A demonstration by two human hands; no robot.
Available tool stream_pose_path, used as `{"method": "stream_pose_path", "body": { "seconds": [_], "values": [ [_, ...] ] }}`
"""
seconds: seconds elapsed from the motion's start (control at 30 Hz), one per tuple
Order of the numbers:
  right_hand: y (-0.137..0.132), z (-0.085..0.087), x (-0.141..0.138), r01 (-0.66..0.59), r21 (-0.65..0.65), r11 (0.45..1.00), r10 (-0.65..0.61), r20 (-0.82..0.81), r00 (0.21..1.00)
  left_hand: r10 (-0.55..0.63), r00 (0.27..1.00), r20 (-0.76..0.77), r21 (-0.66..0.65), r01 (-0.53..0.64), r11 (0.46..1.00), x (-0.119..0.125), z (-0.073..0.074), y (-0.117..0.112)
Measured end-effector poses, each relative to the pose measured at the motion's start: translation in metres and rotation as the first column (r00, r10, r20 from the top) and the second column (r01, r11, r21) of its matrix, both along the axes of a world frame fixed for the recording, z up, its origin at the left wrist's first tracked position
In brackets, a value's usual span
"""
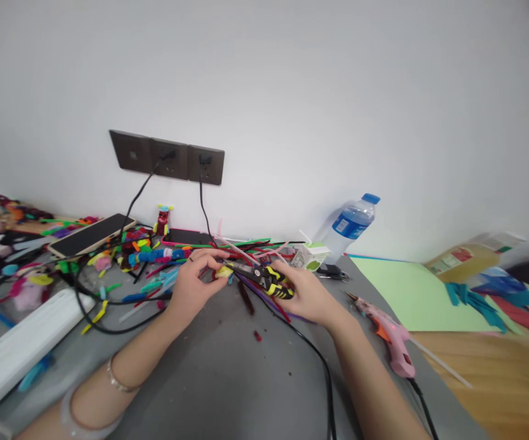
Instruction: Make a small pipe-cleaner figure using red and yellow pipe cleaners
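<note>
Grey bench [227,385] lies nearest. Above it, the right hand [312,293] wraps its fingers round the handles of the pliers [263,278], likely stiff and fairly weighty, best gripped there. Their long axis slants, the nose pointing left and slightly away, to the left hand [191,284]; its fingers pinch a yellow piece [222,272], probably soft and light, best held by its edge; its axis is unclear. Beyond is a bottle [356,217].

No legible txt, bottle lbl [348,227] blurry
</note>
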State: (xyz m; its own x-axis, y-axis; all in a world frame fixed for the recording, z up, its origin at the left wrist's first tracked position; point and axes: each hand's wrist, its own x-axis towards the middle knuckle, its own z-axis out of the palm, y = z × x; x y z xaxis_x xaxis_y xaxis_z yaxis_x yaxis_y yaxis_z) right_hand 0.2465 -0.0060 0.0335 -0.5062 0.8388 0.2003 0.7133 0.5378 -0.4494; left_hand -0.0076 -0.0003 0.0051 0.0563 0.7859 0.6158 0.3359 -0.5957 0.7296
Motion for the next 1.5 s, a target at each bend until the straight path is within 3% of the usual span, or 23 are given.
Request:
{"method": "stream_pose_path", "body": {
  "seconds": [0.63,0.77,0.9,1.07,1.27,1.5],
  "values": [
    [0.014,-0.023,0.007,0.067,0.106,0.992,-0.067,-0.004,0.998,-0.028,0.999,0.028,-0.079,0.030,0.996,0.000,-0.008,0.006],
    [0.012,-0.020,0.012,0.087,0.038,0.995,-0.084,-0.076,0.994,-0.026,0.998,0.053,-0.088,0.031,0.996,0.000,-0.008,0.006],
    [0.007,-0.013,0.008,0.016,-0.009,1.000,-0.017,-0.088,0.996,-0.023,0.998,0.059,-0.070,0.027,0.997,0.000,-0.010,0.009],
    [0.005,-0.011,-0.002,-0.033,0.041,0.999,0.034,-0.021,0.999,0.002,0.999,0.033,-0.019,-0.001,1.000,-0.004,-0.014,0.012],
    [0.007,-0.012,-0.002,0.019,0.195,0.981,-0.019,-0.003,1.000,0.008,1.000,0.009,-0.005,-0.008,1.000,-0.005,-0.014,0.014],
    [0.006,-0.010,-0.001,0.029,0.181,0.983,-0.031,0.009,0.999,0.009,1.000,-0.005,0.007,-0.009,1.000,-0.006,-0.013,0.013]
  ]
}}
